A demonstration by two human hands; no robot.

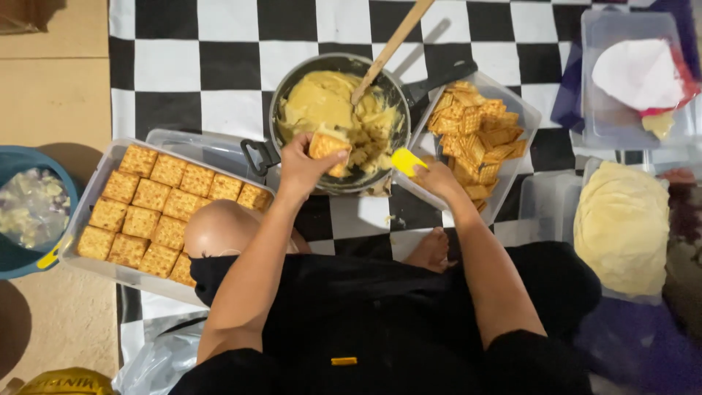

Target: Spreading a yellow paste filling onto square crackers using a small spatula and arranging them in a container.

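Note:
My left hand (301, 167) holds a square cracker (326, 145) over the near rim of a dark pot (276, 110) full of thick yellow cream (322, 102). The cracker has cream on it. My right hand (436, 178) grips a yellow spatula (406, 161) between the pot and a clear container of loose crackers (477, 135). A wooden spoon (386, 51) stands in the cream, its handle leaning up to the right. To the left, a clear rectangular tray (88, 201) holds crackers (157, 212) laid flat in rows.
Everything sits on a black-and-white checked cloth (183, 66). A blue bucket (18, 256) with scraps stands at the far left. At the right are a clear lidded box (607, 124) and a container with a pale yellow mound (621, 227). My knee (219, 227) rests beside the tray.

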